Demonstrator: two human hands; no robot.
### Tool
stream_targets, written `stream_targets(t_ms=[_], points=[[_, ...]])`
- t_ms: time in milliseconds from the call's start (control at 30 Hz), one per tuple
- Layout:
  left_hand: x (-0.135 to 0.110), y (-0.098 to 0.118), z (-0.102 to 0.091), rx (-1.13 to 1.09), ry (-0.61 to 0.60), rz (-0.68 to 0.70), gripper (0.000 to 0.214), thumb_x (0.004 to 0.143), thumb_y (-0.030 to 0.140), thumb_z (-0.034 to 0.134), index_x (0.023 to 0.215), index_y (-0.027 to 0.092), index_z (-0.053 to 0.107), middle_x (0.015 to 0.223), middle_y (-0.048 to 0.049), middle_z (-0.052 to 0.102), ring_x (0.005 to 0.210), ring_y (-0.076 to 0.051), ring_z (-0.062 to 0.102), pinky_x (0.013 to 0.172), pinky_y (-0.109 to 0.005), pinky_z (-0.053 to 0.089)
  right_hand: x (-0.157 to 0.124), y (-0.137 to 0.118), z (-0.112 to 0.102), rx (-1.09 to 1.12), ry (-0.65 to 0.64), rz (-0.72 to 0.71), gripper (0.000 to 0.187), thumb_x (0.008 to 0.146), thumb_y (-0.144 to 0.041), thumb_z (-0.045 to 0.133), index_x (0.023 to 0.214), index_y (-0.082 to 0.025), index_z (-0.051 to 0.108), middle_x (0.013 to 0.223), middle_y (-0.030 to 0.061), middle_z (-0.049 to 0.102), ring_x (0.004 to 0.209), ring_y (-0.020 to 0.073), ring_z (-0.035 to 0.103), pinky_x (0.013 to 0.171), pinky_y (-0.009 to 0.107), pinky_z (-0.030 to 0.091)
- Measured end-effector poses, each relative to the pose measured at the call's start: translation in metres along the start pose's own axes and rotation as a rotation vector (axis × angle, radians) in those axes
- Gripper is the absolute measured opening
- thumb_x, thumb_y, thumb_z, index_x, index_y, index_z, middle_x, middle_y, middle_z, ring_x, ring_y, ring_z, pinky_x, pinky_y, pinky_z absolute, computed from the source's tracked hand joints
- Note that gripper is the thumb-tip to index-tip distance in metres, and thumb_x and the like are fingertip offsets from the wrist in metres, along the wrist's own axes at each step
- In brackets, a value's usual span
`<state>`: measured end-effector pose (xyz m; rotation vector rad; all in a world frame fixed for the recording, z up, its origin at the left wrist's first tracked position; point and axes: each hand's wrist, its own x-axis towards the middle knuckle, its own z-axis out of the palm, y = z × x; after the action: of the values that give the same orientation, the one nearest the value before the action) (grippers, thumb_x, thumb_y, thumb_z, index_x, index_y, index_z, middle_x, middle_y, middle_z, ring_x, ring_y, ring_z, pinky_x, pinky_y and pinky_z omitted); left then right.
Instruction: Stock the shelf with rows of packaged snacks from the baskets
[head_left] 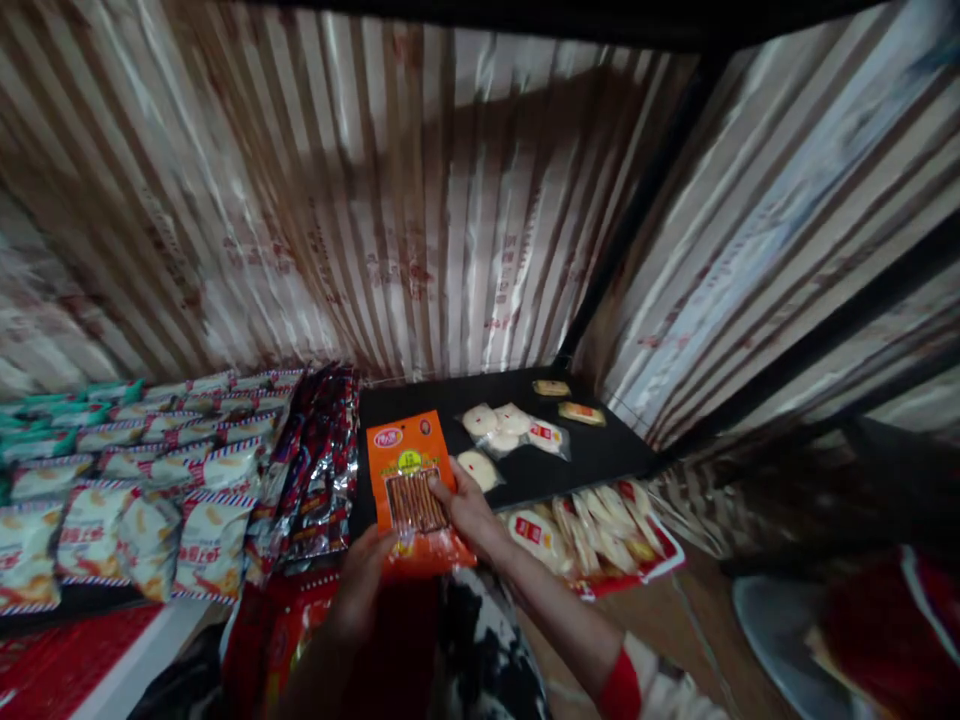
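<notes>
An orange snack bag [409, 450] with a clear window, showing brown sticks inside, is held upright over the black shelf. My right hand [469, 510] grips its right edge, the thumb lying over the window. At the lower left corner is my left hand [360, 580], somewhat blurred, with its fingers closed on the bag's edge. Behind the bag, clear packs of round white flat cakes [502, 425] lie on the black shelf [420, 395]. More red and orange bags [296, 630] sit low beside my left hand, partly hidden by it.
White snack packets [217, 540] stand in rows at left, beside dark red shiny packets [322, 470]. Two small yellow packs [581, 413] lie at the shelf's back right. Below its front edge is an open bag of flat cakes [585, 535]. Corrugated sheeting [390, 200] rises behind.
</notes>
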<state>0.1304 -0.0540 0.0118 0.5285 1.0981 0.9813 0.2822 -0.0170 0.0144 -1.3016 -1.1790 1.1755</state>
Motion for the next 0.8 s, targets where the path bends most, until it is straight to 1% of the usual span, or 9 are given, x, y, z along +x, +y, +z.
stream_targets(t_ms=[67,133,233,300,367,433,567,667,800], points=[[0.009,0.002,0.002,0.022,-0.014,0.014,0.031,0.057,0.033,0.074,0.084,0.018,0.067,0.079,-0.0049,0.07,0.086,-0.026,0.065,0.081,-0.036,0.05,0.016,-0.002,-0.002,-0.016,-0.028,0.024,0.037,0.079,-0.044,0.054,0.111,-0.024,0.054,0.098,0.0022,0.066,0.093,0.02,0.061,0.081,0.033,0.05],[0.022,0.002,0.007,0.013,0.005,0.089,0.03,0.06,0.034,0.071,0.084,0.018,0.066,0.08,-0.0047,0.07,0.081,-0.023,0.065,0.078,-0.034,0.05,0.032,-0.002,-0.003,0.003,-0.056,0.041,0.037,0.081,-0.044,0.05,0.113,-0.024,0.051,0.101,0.0011,0.065,0.089,0.0168,0.062,0.079,0.03,0.05],[0.043,-0.002,0.014,-0.005,0.061,0.16,0.033,0.058,0.035,0.072,0.084,0.016,0.065,0.081,-0.0035,0.069,0.079,-0.019,0.063,0.078,-0.031,0.048,0.053,0.002,-0.007,0.043,-0.1,0.03,0.039,0.08,-0.042,0.053,0.114,-0.023,0.05,0.102,0.0,0.065,0.087,0.0143,0.061,0.079,0.029,0.05],[0.057,-0.004,0.018,0.02,0.125,0.178,0.034,0.056,0.036,0.072,0.082,0.016,0.064,0.074,-0.0018,0.068,0.074,-0.018,0.062,0.074,-0.03,0.048,0.066,0.007,-0.011,0.043,-0.107,0.033,0.04,0.08,-0.04,0.055,0.115,-0.022,0.05,0.103,-0.0003,0.065,0.089,0.0134,0.061,0.082,0.029,0.049],[0.07,-0.006,0.022,0.063,0.195,0.177,0.032,0.055,0.036,0.071,0.078,0.016,0.063,0.069,0.0,0.065,0.071,-0.016,0.06,0.071,-0.028,0.046,0.075,0.012,-0.015,0.025,-0.095,0.047,0.04,0.081,-0.039,0.054,0.117,-0.023,0.049,0.104,-0.0006,0.065,0.091,0.0132,0.06,0.084,0.03,0.048],[0.08,-0.006,0.025,0.104,0.255,0.162,0.029,0.055,0.034,0.07,0.076,0.016,0.062,0.069,0.0007,0.064,0.069,-0.015,0.059,0.07,-0.027,0.045,0.08,0.018,-0.019,0.014,-0.088,0.049,0.039,0.082,-0.038,0.052,0.118,-0.023,0.048,0.104,-0.0008,0.065,0.093,0.0134,0.06,0.085,0.03,0.048],[0.099,-0.004,0.033,0.102,0.295,0.142,0.027,0.06,0.027,0.064,0.085,0.016,0.062,0.077,-0.0008,0.066,0.071,-0.014,0.059,0.07,-0.027,0.045,0.088,0.028,-0.027,-0.014,-0.099,0.02,0.041,0.082,-0.033,0.051,0.121,-0.024,0.046,0.104,-0.0001,0.065,0.094,0.015,0.061,0.084,0.031,0.048],[0.117,0.002,0.041,0.1,0.339,0.159,0.023,0.064,0.023,0.06,0.087,0.017,0.06,0.076,-0.0002,0.065,0.068,-0.014,0.059,0.067,-0.027,0.045,0.102,0.03,-0.031,-0.189,-0.073,-0.011,0.043,0.08,-0.028,0.052,0.122,-0.021,0.047,0.106,0.0023,0.065,0.095,0.0171,0.06,0.086,0.033,0.047],[0.153,0.02,0.048,0.235,0.413,0.209,0.014,0.067,0.014,0.053,0.08,0.018,0.058,0.072,-0.0004,0.063,0.068,-0.015,0.059,0.066,-0.027,0.044,0.141,0.028,-0.025,-0.537,-0.008,-0.028,0.053,0.075,-0.021,0.056,0.127,-0.018,0.044,0.11,0.0074,0.063,0.097,0.0219,0.06,0.09,0.039,0.044]])
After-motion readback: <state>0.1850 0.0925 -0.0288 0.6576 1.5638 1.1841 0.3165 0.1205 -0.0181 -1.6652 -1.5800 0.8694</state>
